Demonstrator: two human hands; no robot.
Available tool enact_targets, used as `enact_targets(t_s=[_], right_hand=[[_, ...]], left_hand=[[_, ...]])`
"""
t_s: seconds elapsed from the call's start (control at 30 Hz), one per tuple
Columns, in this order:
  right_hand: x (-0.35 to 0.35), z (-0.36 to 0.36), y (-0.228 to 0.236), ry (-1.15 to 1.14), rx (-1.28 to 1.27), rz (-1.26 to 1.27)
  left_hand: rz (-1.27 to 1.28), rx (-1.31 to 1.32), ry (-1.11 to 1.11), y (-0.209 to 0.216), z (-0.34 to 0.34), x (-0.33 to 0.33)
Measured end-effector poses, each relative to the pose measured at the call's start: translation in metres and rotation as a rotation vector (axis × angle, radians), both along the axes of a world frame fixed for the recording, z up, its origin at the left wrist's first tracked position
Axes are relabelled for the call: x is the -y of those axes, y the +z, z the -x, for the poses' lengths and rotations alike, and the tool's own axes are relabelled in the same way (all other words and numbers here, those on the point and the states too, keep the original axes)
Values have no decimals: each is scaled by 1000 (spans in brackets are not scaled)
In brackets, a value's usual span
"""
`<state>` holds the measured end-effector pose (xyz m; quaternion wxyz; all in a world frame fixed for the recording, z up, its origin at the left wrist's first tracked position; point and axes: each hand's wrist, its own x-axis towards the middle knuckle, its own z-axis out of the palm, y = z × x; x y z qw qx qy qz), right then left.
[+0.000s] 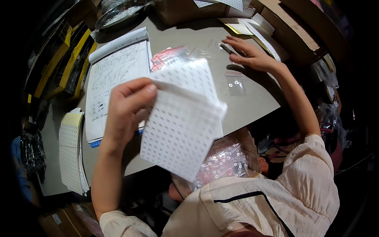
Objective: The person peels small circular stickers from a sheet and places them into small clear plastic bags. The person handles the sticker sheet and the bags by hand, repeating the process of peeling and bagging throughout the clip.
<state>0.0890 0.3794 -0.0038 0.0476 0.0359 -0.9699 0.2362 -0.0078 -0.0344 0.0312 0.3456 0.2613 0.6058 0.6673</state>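
Observation:
My left hand (pixel 132 106) is closed on white label sheets (pixel 177 134) printed with rows of small marks. The sheets are folded or overlapping, slightly blurred, and held above the table. My right hand (pixel 252 55) hovers over the far right of the table, fingers stretched out and thumb apart. A dark narrow shape shows under its fingers; whether it is shadow or an object I cannot make out. Just below that hand lies a small clear zip bag (pixel 235 84) with two white rings in it. A pile of red-edged zip bags (pixel 169 57) lies behind the sheets, partly covered.
An open notepad (pixel 118 71) with handwriting lies at the left on the grey table (pixel 260 100). More label sheets (pixel 70 152) are stacked at the left edge. A box (pixel 248 152) of filled bags sits at my lap. Yellow-black boxes (pixel 65 63) and a metal bowl (pixel 118 15) stand beyond.

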Motion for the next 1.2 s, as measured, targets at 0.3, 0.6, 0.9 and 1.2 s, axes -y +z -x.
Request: enact_targets(t_s=[0.3,0.6,0.9,1.2], right_hand=[[54,-84,5,146,41,-77],[150,-153,17,542,113,299],[130,-114,53,200,-310,722],[173,-23,35,232,-357,220]], left_hand=[[-360,187,612,15,22,8],[-294,62,700,5,25,2],[17,-273,269,-17,-10,-9],[-105,-256,214,-27,-7,-14]])
